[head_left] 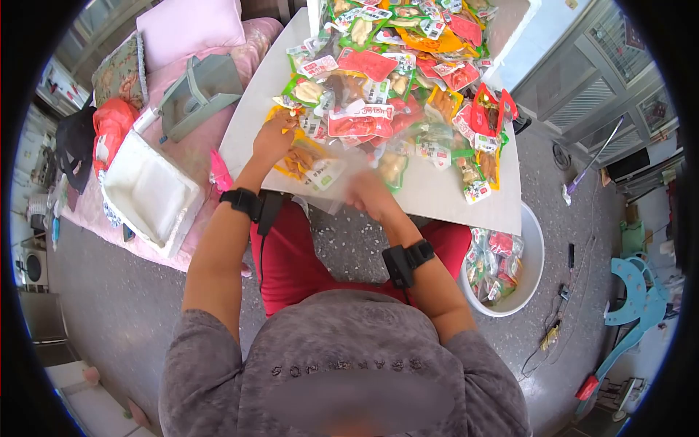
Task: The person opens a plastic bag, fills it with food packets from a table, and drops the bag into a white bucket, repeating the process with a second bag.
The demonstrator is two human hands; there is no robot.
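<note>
My left hand (275, 140) is at the table's left side, its fingers closed on an orange snack packet (275, 113) in the near part of the pile. Just below it lies another orange packet (297, 162) with brown food showing through. At the front edge, my right hand (371, 195) is smeared by motion, its fingers curled in at the side of a clear plastic bag (336, 182). That bag reaches over the table edge between my hands. A green-edged packet (392, 169) lies just beyond my right hand.
Many vacuum-sealed packets (360, 120) cover the white table (247, 138), spilling from a white foam box (515, 29). On the floor at right stands a white bucket (535, 255) holding packets. An empty foam box (149, 189) and a grey-green caddy (200, 98) rest on the pink bed (156, 142).
</note>
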